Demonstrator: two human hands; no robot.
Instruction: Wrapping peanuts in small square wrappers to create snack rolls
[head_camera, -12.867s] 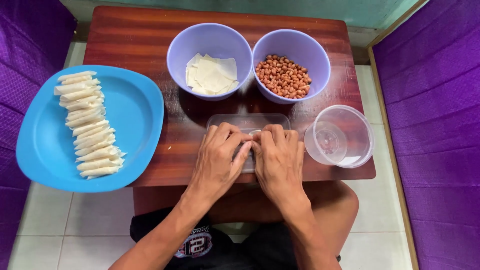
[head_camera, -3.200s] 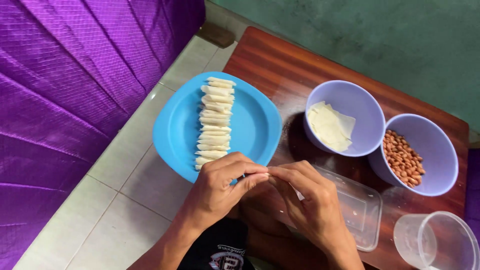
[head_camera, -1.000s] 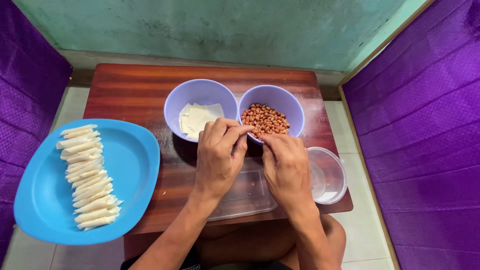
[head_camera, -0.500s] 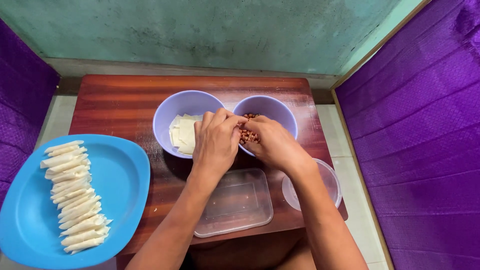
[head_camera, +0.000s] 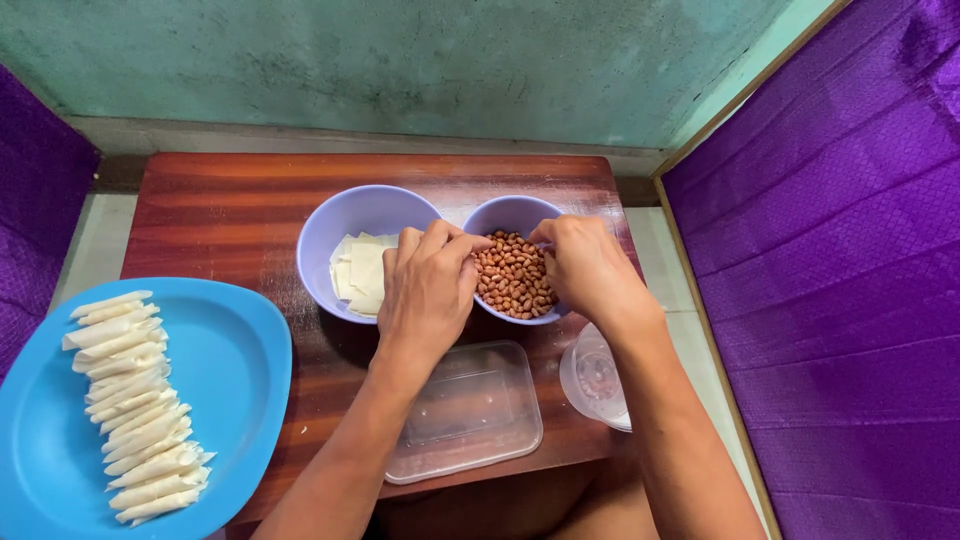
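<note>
Hands mid-frame: right hand (head_camera: 585, 268) pinches into the peanut bowl (head_camera: 512, 262), left hand (head_camera: 428, 290) curled beside, contents unclear; peanuts small, hard, rolly, so fingertip-pinch a few.

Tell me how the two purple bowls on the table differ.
The left purple bowl holds flat, pale square sheets; the right purple bowl holds reddish-brown peanuts. The left bowl looks somewhat wider than the right one. The left hand lies across the gap between them, while the right hand covers the right bowl's far rim. Both are round, the same purple, and sit side by side on the wooden table.
</note>
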